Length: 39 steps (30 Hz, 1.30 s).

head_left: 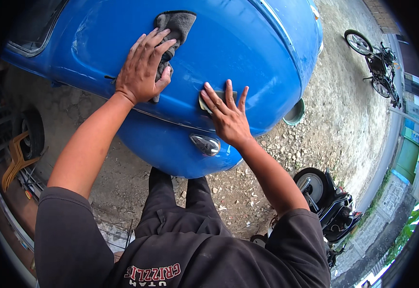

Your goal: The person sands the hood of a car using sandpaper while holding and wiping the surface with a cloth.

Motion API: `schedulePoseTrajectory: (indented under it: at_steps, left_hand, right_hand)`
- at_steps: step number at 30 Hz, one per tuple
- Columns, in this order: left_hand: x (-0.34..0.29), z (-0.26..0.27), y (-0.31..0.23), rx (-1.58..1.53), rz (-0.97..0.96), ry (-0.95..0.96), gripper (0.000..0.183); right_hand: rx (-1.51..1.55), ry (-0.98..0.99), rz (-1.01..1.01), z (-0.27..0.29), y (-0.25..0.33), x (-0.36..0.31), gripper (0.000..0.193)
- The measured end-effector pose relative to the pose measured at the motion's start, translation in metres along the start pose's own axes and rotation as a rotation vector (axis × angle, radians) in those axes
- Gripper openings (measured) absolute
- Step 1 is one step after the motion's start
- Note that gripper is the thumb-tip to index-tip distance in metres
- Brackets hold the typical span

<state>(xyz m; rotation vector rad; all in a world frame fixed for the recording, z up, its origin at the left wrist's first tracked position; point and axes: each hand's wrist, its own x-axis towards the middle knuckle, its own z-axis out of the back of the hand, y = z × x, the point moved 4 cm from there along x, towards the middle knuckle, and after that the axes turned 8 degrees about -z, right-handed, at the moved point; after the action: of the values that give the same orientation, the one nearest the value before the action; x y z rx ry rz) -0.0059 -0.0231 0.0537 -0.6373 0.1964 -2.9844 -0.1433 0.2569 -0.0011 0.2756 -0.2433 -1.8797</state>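
A blue rounded car body [238,57] fills the upper middle of the view. My left hand [144,65] presses a bunched dark grey cloth [178,23] against the panel, with the thumb and fingers over its folds. To its right, my right hand [228,113] holds a small flat grey-green pad [204,104] with a pale edge against the paint. The fingers are spread across the pad and hide most of it. Just below that hand, a clear-lensed lamp [205,145] sits on the lower blue fender [161,149].
A bucket [294,114] stands on stony ground by the car's right edge. Motorcycles are parked at upper right [380,67] and lower right [327,201]. On the left are a loose tyre [32,132] and a yellow-orange chair [15,163]. My legs stand close to the fender.
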Motion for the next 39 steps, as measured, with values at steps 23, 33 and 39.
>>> schedulePoseTrajectory:
  at_steps: [23, 33, 39]
  left_hand:
    - [0.000, -0.002, 0.002, -0.003, -0.003, -0.021, 0.074]
    - [-0.002, -0.001, 0.001, 0.008, -0.024, -0.017, 0.069]
    - [0.008, 0.004, -0.004, 0.031, -0.065, 0.000, 0.072]
  right_hand:
    - [0.012, 0.050, 0.093, -0.008, -0.014, -0.005, 0.078]
    - [0.074, -0.100, 0.010, -0.004, 0.021, 0.028, 0.075]
    - [0.043, -0.149, -0.128, -0.005, -0.006, -0.037, 0.071]
